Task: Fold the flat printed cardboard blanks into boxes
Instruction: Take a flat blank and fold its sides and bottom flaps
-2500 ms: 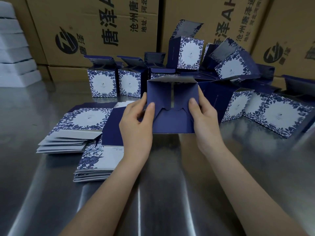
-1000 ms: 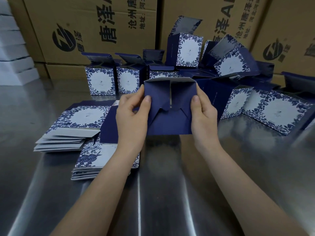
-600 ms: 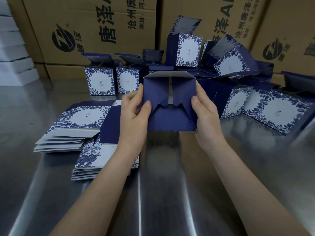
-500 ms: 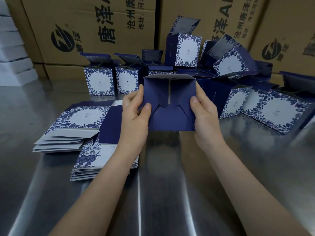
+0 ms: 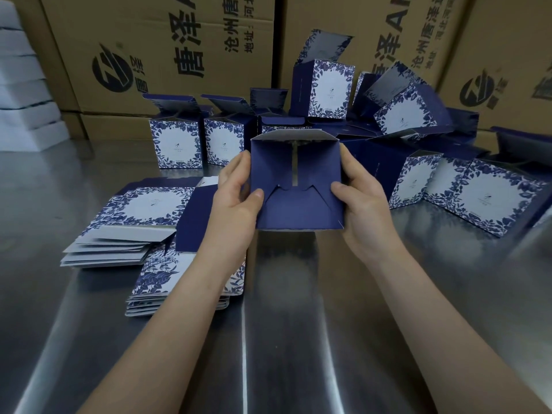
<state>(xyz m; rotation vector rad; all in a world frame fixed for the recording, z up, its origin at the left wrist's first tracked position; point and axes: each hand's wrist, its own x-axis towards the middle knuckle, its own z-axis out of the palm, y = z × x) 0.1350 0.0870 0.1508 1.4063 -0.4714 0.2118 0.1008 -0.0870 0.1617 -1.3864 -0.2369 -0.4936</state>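
Thumbs of the left hand [image 5: 233, 198] and right hand [image 5: 361, 198] have slid a little lower on the box [image 5: 295, 204] than half a second ago; the box itself has hardly shifted. Both bare forearms reach forward over the steel table [image 5: 283, 324]. The left hand grasps the box's left side, thumb pressed on the near blue face, fingers wrapped behind the edge. The right hand grasps the right side the same way, thumb on the near face and fingertips showing past the upper right edge. The box is held between them above the middle of the table, its flapped end turned toward the camera. The blue flaps overlap, and a narrow upright slit between two of them shows grey.

Left of the left wrist lie two stacks of blanks [image 5: 143, 204], flat, printed with blue leaves around white panels; the nearer stack is partly hidden under the forearm. Beyond the box stand finished boxes [image 5: 176, 144] with their lids up, and more lie tumbled in a heap to the right. Behind them rise brown cartons [image 5: 179, 40] with black print. White slabs [image 5: 24, 100] are stacked at far left.
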